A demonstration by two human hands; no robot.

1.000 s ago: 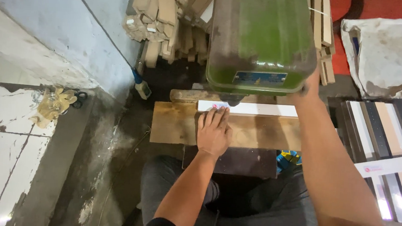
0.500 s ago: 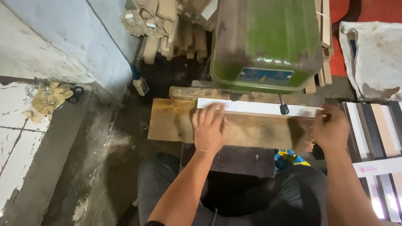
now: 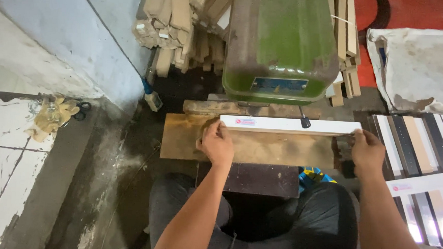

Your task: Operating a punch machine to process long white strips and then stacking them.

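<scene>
A long white strip [image 3: 287, 125] lies across the brown wooden table [image 3: 260, 149] of a green machine [image 3: 281, 47]. My left hand [image 3: 217, 143] grips the strip's left end, fingers curled over it. My right hand [image 3: 367, 151] holds the strip's right end, which sticks out past the table edge. The machine's head hangs over the strip's middle, and a small black knob [image 3: 305, 124] sits just above it.
Wooden strips [image 3: 181, 26] are stacked against the wall behind the machine at left, more at right [image 3: 346, 50]. Flat panels in white, black and tan [image 3: 422, 150] lie on the floor at right. A white sack [image 3: 416, 69] lies beyond them. Crumpled gloves [image 3: 52, 118] rest at left.
My left hand slid from flat on the table's middle to the strip's left end. My right hand came off the machine, down to the strip's right end.
</scene>
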